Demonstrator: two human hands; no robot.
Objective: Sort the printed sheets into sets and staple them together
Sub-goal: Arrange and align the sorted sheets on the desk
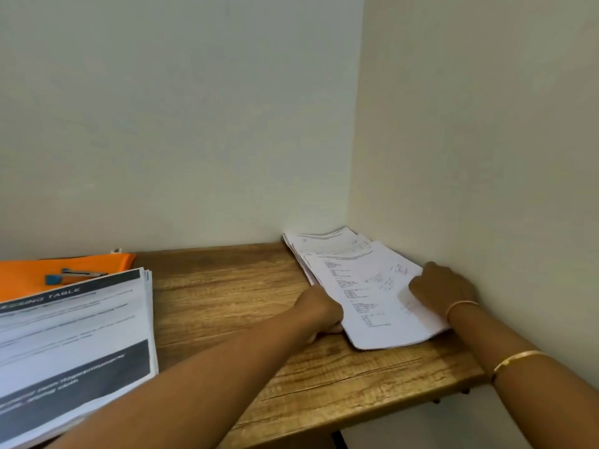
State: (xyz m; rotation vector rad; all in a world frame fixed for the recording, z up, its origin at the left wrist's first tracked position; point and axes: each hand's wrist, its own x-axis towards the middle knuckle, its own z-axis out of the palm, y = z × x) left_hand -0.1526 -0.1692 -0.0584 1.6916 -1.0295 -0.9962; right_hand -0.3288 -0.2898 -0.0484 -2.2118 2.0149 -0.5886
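A loose pile of printed white sheets (359, 286) lies in the far right corner of the wooden table (227, 296), against the two walls. My left hand (319, 311) grips the pile's left edge, its fingers tucked under the paper. My right hand (442, 286) lies on the pile's right side with the fingers curled over the top sheet. A thick stack of printed pages with dark bands (71, 348) sits at the near left. A stapler (76, 275), blue and grey, rests on an orange folder (29, 277) at the far left.
Pale walls close in the table at the back and on the right. The table's front edge (372, 413) runs diagonally at the lower right, with dark brackets under it. Bare wood lies between the two paper stacks.
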